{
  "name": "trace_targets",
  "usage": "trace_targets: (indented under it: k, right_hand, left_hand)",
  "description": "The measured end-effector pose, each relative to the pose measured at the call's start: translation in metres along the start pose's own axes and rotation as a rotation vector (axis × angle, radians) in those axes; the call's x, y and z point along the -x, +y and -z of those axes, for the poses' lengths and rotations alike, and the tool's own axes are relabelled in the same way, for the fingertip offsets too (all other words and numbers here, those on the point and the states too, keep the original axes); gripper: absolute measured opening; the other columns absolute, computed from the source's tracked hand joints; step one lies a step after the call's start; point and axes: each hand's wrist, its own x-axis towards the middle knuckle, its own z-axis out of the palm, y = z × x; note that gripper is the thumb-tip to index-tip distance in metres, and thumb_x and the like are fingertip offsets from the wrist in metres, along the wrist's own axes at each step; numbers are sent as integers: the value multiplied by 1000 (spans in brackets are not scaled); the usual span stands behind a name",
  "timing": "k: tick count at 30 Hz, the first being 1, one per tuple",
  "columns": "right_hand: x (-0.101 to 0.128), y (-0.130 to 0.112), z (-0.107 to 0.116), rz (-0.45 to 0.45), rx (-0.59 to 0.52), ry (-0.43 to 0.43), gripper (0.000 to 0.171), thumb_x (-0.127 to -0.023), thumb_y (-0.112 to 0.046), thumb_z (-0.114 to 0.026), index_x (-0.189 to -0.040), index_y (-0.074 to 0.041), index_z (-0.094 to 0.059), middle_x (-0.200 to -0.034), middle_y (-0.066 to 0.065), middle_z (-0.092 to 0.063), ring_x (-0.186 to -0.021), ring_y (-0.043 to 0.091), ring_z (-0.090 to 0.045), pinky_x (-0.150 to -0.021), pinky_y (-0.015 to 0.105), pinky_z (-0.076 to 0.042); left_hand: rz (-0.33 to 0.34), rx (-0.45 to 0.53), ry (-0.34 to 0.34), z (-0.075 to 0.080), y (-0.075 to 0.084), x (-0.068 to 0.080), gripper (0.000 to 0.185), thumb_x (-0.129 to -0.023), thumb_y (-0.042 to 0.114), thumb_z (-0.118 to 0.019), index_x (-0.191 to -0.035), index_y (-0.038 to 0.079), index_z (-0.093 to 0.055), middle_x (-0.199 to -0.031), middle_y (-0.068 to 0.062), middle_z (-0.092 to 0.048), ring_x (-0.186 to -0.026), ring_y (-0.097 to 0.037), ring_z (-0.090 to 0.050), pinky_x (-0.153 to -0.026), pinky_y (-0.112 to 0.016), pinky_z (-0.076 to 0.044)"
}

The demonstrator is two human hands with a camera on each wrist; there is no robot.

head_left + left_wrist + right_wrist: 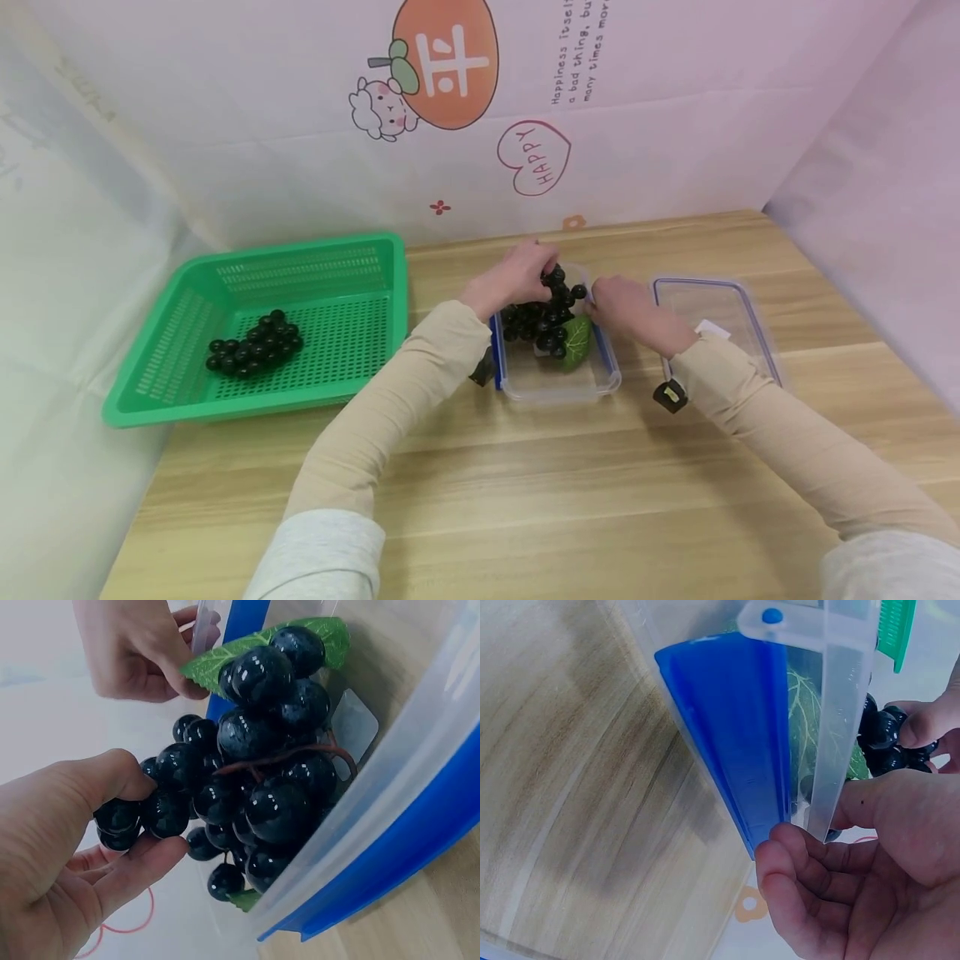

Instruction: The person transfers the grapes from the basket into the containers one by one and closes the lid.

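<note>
A bunch of black grapes (555, 321) with a green leaf (577, 340) lies partly inside a clear plastic container (558, 390). My left hand (517, 275) pinches the far end of this bunch between thumb and fingers, over the container's far left side. In the left wrist view a brown stem (292, 752) runs through the grapes. My right hand (628, 310) grips the container's right rim, fingers curled outside beside a blue clip flap (735, 735) and thumb at the inner side. The flap hangs down.
To the left stands a green basket (400, 308) with another bunch of black grapes (255, 346) on its mesh bottom. A clear lid (708, 296) with a blue seal lies right of the container, partly under the right forearm. A printed cloth (300, 167) hangs behind the wooden table (480, 517).
</note>
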Motion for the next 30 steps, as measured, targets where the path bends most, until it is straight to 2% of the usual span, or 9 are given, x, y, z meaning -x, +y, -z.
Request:
trace_targets:
  k: [6,11,15,20,30]
  right_hand:
    - [0,-2,0,-3,-18,11,26,-92,-17,-55,-69,-5,-50,-66,11,-56,-55,20,-55,-46,26,-44]
    - [0,-3,0,-12,-26,11,25,-93,-17,-55,-73,-2,-53,-67,12,-57,-55,21,-55,-45,25,-44]
    - [0,-3,0,-17,-18,6,25,-92,-17,-55,-72,-4,-52,-66,11,-56,-55,20,-54,-45,25,-44]
    - [1,-3,0,-23,-13,8,25,-92,-18,-56,-72,-3,-52,-66,11,-56,-54,20,-54,-45,25,-43]
    - [1,-1,-2,-21,-29,28,25,-92,-17,-55,-72,-2,-52,-66,12,-56,-54,20,-53,-44,24,-43]
  left_hand:
    - [12,52,-4,-2,-8,0,29,-79,9,-69,-87,10,-41,-87,-2,-40,-91,-18,-39,-75,-27,-34]
    - [20,58,-13,-5,-13,-1,26,-80,11,-68,-92,8,-45,-91,-3,-46,-91,-18,-42,-77,-28,-38]
    - [29,60,-30,-6,-15,-2,25,-82,11,-68,-99,5,-50,-97,-5,-52,-89,-18,-46,-80,-29,-43]
    - [37,78,-31,-9,-17,-4,27,-84,12,-66,-105,2,-53,-107,-9,-57,-95,-19,-50,-86,-30,-46]
    - [40,91,-33,-10,-20,0,35,-85,13,-66,-114,1,-53,-117,-11,-58,-108,-23,-55,-95,-31,-46]
